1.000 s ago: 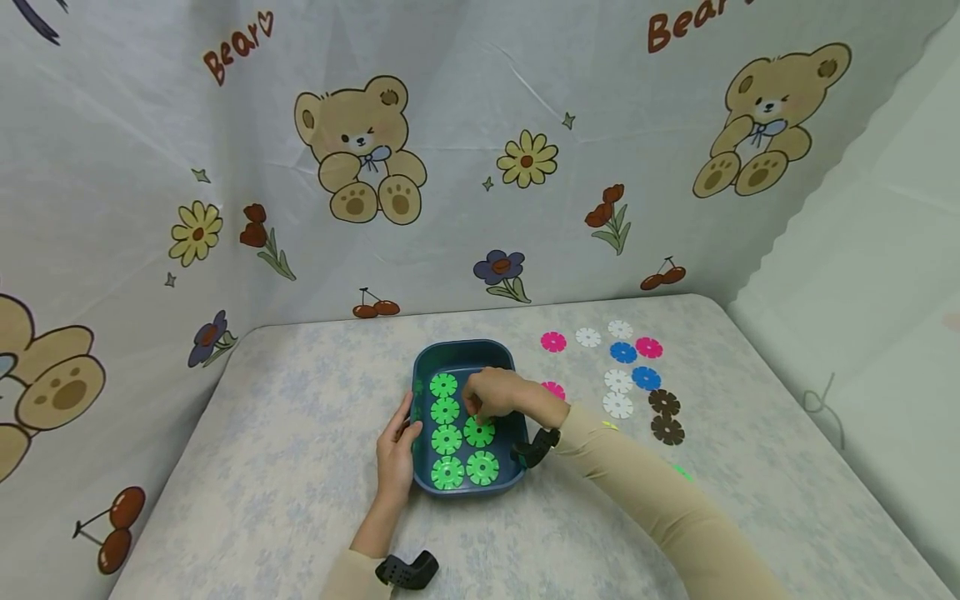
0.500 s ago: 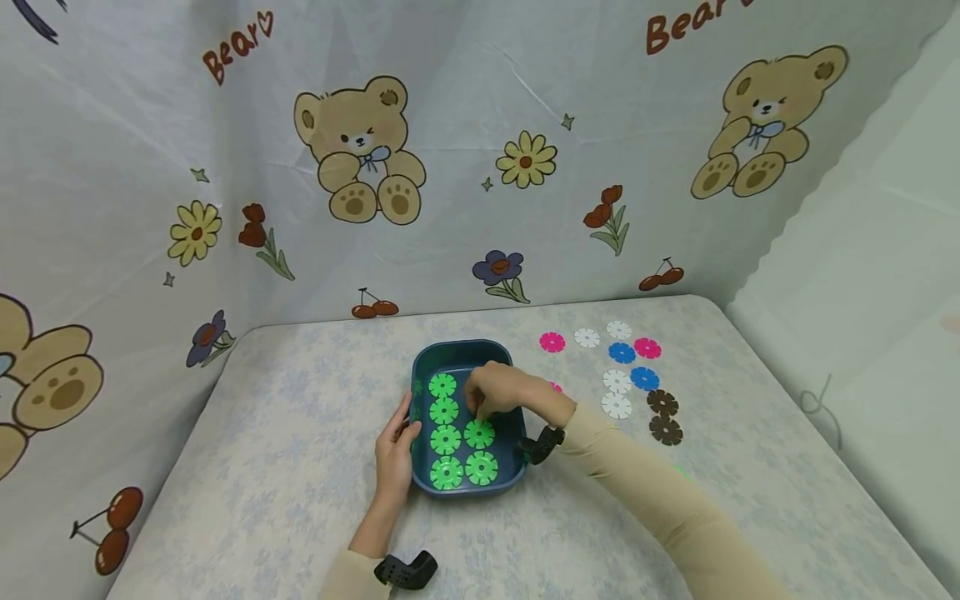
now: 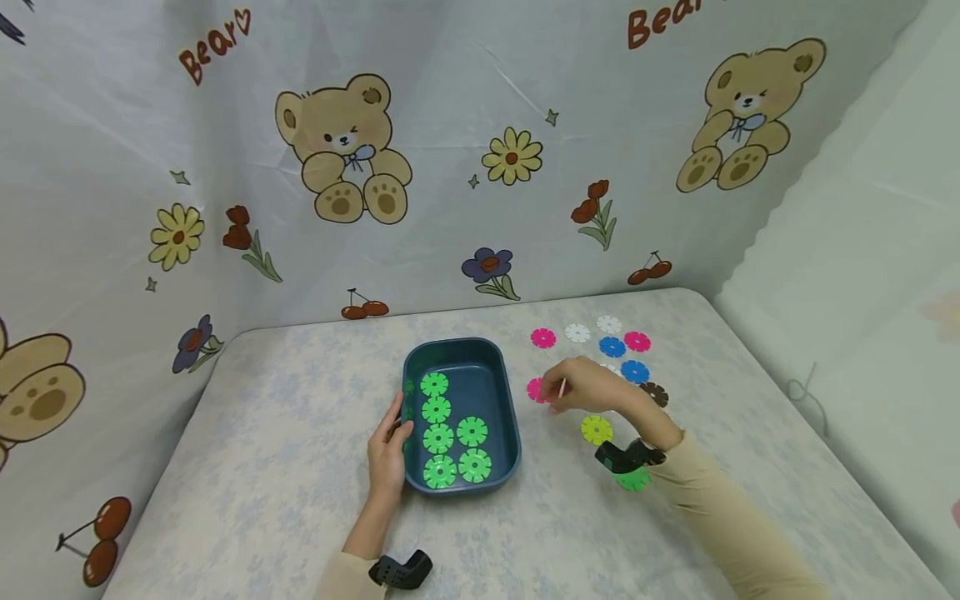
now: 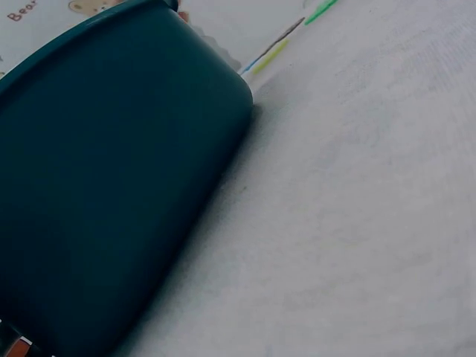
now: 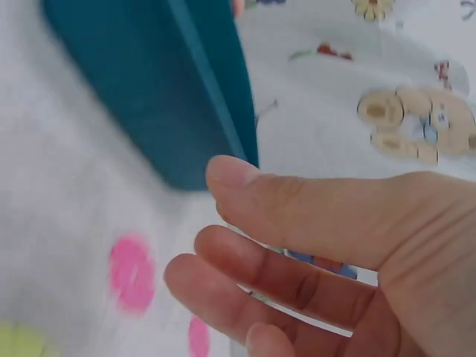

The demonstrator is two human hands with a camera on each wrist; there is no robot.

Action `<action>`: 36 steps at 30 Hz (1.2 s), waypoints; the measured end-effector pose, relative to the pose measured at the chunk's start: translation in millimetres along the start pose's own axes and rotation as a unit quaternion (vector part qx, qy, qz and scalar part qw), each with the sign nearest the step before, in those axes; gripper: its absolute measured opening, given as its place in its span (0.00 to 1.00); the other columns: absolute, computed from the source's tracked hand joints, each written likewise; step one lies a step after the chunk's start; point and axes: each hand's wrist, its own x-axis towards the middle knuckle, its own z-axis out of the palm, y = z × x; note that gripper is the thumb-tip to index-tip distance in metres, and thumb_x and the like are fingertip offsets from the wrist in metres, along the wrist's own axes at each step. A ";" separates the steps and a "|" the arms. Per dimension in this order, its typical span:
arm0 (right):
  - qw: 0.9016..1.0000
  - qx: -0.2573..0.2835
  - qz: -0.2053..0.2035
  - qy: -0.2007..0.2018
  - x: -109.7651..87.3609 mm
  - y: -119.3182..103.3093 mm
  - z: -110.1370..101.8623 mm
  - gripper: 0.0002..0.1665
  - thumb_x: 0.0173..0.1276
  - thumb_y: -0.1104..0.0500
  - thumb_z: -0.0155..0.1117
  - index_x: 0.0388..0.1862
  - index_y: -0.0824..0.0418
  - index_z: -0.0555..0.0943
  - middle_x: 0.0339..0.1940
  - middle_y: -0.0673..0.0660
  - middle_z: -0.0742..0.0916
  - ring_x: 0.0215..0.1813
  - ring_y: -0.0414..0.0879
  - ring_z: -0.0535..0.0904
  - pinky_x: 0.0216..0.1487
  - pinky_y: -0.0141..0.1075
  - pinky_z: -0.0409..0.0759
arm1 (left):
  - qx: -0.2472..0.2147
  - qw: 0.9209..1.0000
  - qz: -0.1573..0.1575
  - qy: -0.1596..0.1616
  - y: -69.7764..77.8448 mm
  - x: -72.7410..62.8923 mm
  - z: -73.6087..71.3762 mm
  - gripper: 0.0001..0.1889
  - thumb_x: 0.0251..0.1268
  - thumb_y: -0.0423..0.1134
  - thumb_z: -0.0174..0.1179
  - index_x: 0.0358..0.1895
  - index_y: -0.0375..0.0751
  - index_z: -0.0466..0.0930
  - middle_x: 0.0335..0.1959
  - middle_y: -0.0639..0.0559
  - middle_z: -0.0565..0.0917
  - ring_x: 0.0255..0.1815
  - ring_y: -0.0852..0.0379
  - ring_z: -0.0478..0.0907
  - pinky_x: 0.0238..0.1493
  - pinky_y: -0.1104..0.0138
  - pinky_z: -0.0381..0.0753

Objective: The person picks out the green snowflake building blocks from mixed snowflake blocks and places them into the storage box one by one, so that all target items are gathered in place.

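Observation:
A dark teal plastic tray (image 3: 480, 358) lies on the table. Inside it, slotted green plastic discs (image 3: 438, 438) form two columns, the left one longer. My left hand (image 3: 386, 462) holds the tray's left side, thumb at the rim and fingers along the outer wall; in the left wrist view only that wall (image 4: 126, 163) shows large. To the right of the tray, my right hand (image 3: 588, 385) is over the loose discs, near a pink disc (image 3: 536, 390). In the right wrist view its thumb and fingers stand apart with nothing between them.
Beyond the right hand lie loose pink, white, blue (image 3: 612, 347) and brown (image 3: 655, 394) discs. Nearer are a yellow disc (image 3: 596, 430) and a green disc (image 3: 632, 479), partly covered by the right wrist's camera. A bear-printed cloth (image 3: 450, 125) hangs behind the table.
My right hand has left the tray's interior and moved right over the loose discs. The green disc under its fingertips stays in the tray. My left hand keeps its place.

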 end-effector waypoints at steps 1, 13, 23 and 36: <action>1.000 0.004 0.011 -0.001 -7.5 6.3 -0.8 0.06 0.59 0.65 0.73 0.36 0.61 0.86 0.30 0.49 0.86 0.33 0.41 0.78 0.36 0.31 0.78 | 0.001 1.000 0.000 0.000 0.2 -0.1 -0.2 0.25 0.75 0.36 0.49 0.73 0.52 0.64 0.75 0.54 0.64 0.68 0.49 0.67 0.55 0.80 0.67; 0.998 0.026 0.047 -0.015 -78.9 51.0 8.4 0.11 0.53 0.62 0.77 0.35 0.60 0.85 0.29 0.50 0.84 0.32 0.40 0.77 0.34 0.31 0.77 | 0.008 1.000 0.000 0.001 2.2 -0.2 -1.0 0.25 0.76 0.36 0.49 0.74 0.50 0.64 0.75 0.54 0.64 0.67 0.49 0.67 0.54 0.80 0.67; 0.995 0.051 0.083 -0.023 -96.8 69.1 30.8 0.16 0.47 0.64 0.80 0.33 0.58 0.82 0.29 0.51 0.81 0.33 0.42 0.73 0.33 0.32 0.74 | 0.003 1.000 -0.008 -0.007 1.5 -0.1 -1.1 0.25 0.76 0.37 0.48 0.74 0.53 0.63 0.75 0.56 0.63 0.60 0.66 0.68 0.55 0.81 0.66; 0.996 0.030 0.079 -0.014 -96.1 73.2 37.7 0.19 0.44 0.68 0.79 0.27 0.58 0.75 0.24 0.50 0.75 0.29 0.40 0.69 0.29 0.32 0.69 | -0.009 1.000 -0.001 -0.017 0.9 -0.1 -1.6 0.26 0.76 0.37 0.48 0.75 0.50 0.62 0.76 0.54 0.61 0.69 0.49 0.65 0.55 0.82 0.65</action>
